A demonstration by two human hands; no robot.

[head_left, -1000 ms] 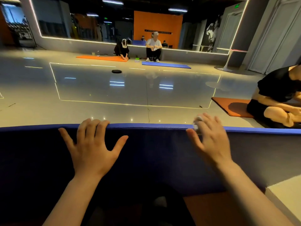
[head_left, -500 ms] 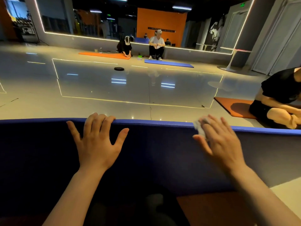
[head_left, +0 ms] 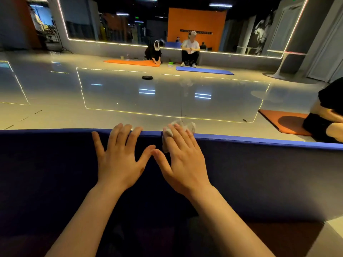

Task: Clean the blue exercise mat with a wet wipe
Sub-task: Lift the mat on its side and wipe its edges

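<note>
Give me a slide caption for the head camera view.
Right hand presses a white wet wipe on the blue exercise mat beside the flat left hand.

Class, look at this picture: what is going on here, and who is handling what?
A person is wiping a blue exercise mat on a gym floor. The right hand presses a white wet wipe flat against the mat's far edge. The left hand rests open on the mat beside it, thumbs almost touching. Across the room, other people sit or kneel by an orange mat and another blue mat.
</note>
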